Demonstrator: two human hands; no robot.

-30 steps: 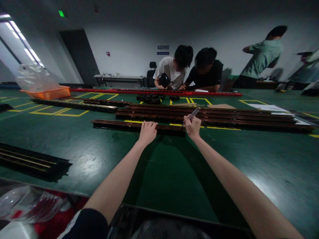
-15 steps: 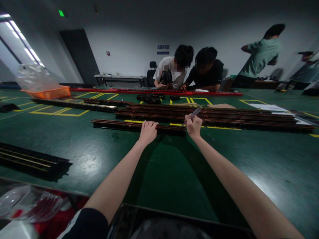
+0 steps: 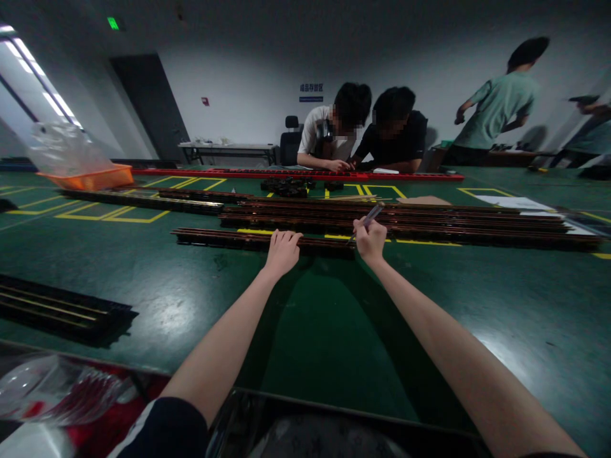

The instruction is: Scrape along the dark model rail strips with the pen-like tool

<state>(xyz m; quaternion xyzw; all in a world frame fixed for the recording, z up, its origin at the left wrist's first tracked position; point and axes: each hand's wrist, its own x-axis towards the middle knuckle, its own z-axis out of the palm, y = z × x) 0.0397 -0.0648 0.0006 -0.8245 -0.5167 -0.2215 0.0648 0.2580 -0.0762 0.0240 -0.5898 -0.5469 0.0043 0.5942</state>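
A long dark rail with copper-coloured strips lies across the green table before me. My left hand is closed over it, fingers bent across its top, steadying the stretch left of its right end. At that right end, my right hand grips a slim screwdriver with a translucent handle. The tool slants down to the left, its thin tip at the rail's end; whether it touches is too small to tell. Just behind both hands lies a bundle of similar long rails.
An orange tray with plastic bags stands at the far left. More dark rails lie near left. Black parts and a red strip lie toward the back, where two co-workers lean in. White papers are at right.
My hands, the screwdriver and the rail look almost unmoved; the view has shifted slightly. Across the table, the white-shirted co-worker's hand has come down, and the standing person in green has swung an arm.
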